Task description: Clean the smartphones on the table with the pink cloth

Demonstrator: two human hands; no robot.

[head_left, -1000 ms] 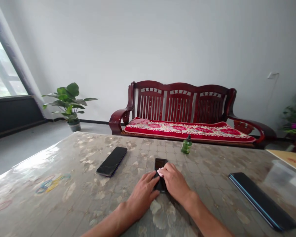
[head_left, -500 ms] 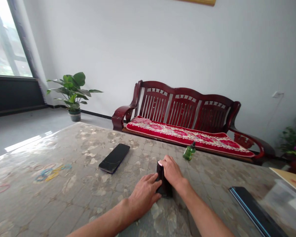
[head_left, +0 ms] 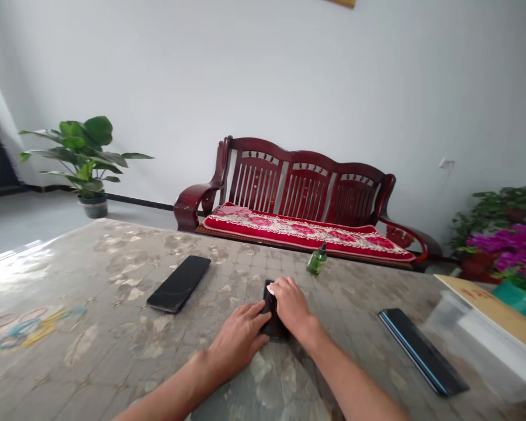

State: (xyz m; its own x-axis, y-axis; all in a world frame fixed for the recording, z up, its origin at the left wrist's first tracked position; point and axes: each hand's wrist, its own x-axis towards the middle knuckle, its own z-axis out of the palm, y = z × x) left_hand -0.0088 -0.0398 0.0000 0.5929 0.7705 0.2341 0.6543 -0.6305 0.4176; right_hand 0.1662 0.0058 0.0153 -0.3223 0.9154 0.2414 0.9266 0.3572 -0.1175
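A black smartphone (head_left: 277, 328) lies flat on the patterned table cover, between my two hands. My left hand (head_left: 239, 336) holds its left edge, fingertips on the rim and thumb near the lower corner. Over the upper part of the screen, my right hand (head_left: 290, 305) is closed with bent fingers on a small white cloth (head_left: 270, 289). Only a bit of that cloth shows at the fingertips; the rest is hidden under the hand. Beyond my right hand stands a small green bottle (head_left: 317, 260) with a dark cap. Another black phone (head_left: 179, 283) lies to the left.
Coloured rubber bands (head_left: 35, 328) lie at the left. On the right are a stack of dark phones (head_left: 423, 351) and a clear plastic box (head_left: 473, 351) with a tan board (head_left: 491, 304) on top. A red wooden bench (head_left: 302, 187) stands behind the table.
The view has turned to the right, so things sit further left and more of the box and purple flowers shows. Both hands stay at the phone, my right hand still near its top.
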